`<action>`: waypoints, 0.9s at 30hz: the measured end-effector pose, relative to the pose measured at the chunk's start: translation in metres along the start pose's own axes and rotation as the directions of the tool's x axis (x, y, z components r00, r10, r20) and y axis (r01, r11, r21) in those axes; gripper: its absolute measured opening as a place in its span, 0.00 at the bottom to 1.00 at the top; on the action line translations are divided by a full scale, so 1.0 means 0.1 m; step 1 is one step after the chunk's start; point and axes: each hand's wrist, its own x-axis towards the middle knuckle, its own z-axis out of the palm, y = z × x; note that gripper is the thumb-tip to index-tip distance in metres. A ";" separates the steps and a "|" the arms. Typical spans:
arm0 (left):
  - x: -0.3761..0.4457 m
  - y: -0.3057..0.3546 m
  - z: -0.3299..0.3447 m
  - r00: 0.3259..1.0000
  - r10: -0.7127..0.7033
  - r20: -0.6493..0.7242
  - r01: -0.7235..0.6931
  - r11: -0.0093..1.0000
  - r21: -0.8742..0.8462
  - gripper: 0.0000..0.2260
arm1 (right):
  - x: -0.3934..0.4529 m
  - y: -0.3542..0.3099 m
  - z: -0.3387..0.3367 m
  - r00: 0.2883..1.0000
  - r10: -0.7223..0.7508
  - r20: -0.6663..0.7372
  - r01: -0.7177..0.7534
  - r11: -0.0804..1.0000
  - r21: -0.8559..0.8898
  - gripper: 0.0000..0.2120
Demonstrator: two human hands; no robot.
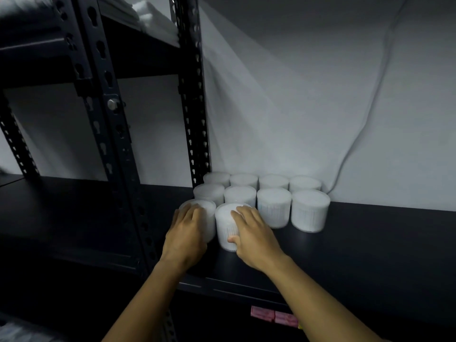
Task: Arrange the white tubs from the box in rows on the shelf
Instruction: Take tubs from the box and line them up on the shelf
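Note:
Several white tubs stand in rows on the black shelf (370,238), against the white wall. A back row (274,181) and a second row (310,210) are each filled side by side. In front, my left hand (185,236) grips a tub (209,213) at the row's left end, fingers curled over its top. My right hand (254,234) holds the neighbouring tub (225,227), fingers over the lid and thumb on its side. Both tubs stand upright on the shelf, close together. The box is out of sight.
Black perforated uprights (195,119) rise just left of the tubs, with another post (108,124) nearer. A higher shelf holds white packages (155,18). A grey cable (365,119) hangs down the wall. Pink labels (274,316) stick below the shelf edge.

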 end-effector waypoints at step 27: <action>0.03 -0.06 -0.01 0.999 0.039 0.038 -0.039 0.999 0.004 0.26 | 0.05 0.02 -0.07 1.000 0.025 0.017 -0.025 1.000 0.003 0.32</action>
